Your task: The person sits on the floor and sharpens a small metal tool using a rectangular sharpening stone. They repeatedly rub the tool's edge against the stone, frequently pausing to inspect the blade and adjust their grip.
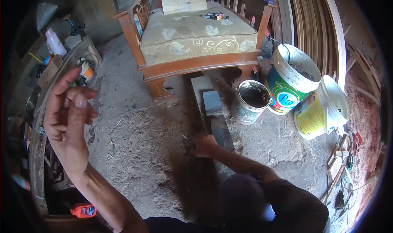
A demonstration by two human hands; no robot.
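Far left, we mark a pink bottle (55,42) standing by the cluttered bench, and lower down a red-orange bottle (84,210) on its side. In front of the bench is the left hand (68,114), raised well above the floor: half open, fingers loosely curled and pointing up, thumb upright in front, nothing in its grip. Next right, rough grey floor (135,151), then the upholstered wooden chair (198,44) at the top, its carved front rail facing us, small boxes (213,16) on the seat.

The right hand (203,145) is low at the left edge of the plank (201,84). It's blurred and in shade; we can't tell how far the fingers are closed or whether they hold anything. The plank lies flat on the floor, mid-picture. Its long axis runs away from us toward the chair, far end leaning slightly left and reaching the chair's front rail; we can't make out the near end. On it sits a grey rectangular piece (212,102), longer side roughly along the plank, with a darker flat piece (221,132) just nearer us. Right of that: small stained bucket (250,104), large green-labelled bucket (286,83), yellow-labelled bucket (315,116), all upright.
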